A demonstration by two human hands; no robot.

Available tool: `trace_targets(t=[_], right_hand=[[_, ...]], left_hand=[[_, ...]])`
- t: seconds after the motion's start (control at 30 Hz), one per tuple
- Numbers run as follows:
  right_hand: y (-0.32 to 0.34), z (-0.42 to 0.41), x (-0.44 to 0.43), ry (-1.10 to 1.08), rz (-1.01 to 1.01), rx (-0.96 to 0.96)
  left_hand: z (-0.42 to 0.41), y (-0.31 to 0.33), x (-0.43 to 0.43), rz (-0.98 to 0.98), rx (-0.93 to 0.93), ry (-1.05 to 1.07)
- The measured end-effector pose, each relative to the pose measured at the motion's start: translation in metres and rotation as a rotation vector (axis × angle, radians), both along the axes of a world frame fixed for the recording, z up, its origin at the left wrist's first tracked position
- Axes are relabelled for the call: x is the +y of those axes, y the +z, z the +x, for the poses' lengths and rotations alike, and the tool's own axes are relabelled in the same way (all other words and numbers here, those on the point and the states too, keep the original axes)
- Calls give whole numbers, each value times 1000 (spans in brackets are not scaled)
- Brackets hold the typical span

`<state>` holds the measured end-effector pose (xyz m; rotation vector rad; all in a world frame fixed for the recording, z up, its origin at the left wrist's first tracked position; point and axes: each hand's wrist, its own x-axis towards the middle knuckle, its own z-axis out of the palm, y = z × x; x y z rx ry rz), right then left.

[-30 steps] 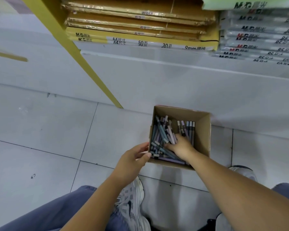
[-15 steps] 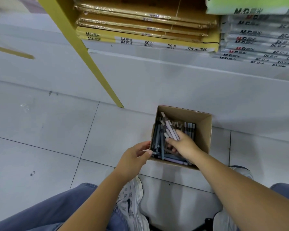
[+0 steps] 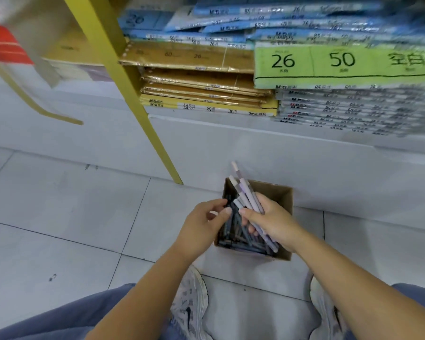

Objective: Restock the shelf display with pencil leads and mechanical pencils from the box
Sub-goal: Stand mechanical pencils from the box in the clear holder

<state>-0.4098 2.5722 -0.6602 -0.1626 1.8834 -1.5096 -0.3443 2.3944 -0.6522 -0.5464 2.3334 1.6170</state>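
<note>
Your right grip (image 3: 272, 219) clamps pencils (image 3: 247, 192) above the box (image 3: 284, 195), left grip (image 3: 201, 224) slack and empty; next, raise them to the shelf (image 3: 231, 133).

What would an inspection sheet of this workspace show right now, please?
Surface: pale tiled floor, scuffed.
Job's things: open cardboard box on the floor, holding loose dark pencils; pencil bundle held above it.
Clutter: nothing seen.
Hands: right hand grips the pencil bundle; left hand at the box's left rim, fingers curled, grip unclear.
Cables: nothing seen.
Surroundings: yellow shelf post, stacked notebook packs, white shoes.
</note>
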Motion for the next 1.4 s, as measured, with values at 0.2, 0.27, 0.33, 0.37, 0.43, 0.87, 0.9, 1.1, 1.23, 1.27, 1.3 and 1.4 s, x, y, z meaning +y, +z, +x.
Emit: trace_targets(t=[0.2,0.27,0.33,0.37,0.43,0.87,0.9,1.1,1.23,1.27,1.3,1.4], right_hand=[[67,5,9,-74,-107,109],[92,5,15,-120,-180,150],[116,5,19,-145,-234,179],[128,5,20,-144,-258,189],[149,8,22,-137,-300,212],[272,6,22,-142,-141,610],[282,1,25,-111,-126,631],[327,-32,35,-62,-31,640],[329,-41,38,-21,-164,588],[328,-42,39,-40,-211,587],[328,-43,40,-65,-242,591],[329,-48,43,-114,-271,606]], left_hand=[[-14,72,14,465,44,-143],[-12,87,21,621,21,-170],[-10,102,30,669,8,-246],[-11,111,36,676,6,-291],[-13,129,46,695,18,-354],[-29,239,59,434,192,-434],[-32,248,58,417,224,-452],[-59,285,58,494,373,-434],[-72,276,64,487,453,-384],[-74,275,67,483,453,-381],[-76,275,68,482,447,-377],[-81,280,70,466,431,-367]])
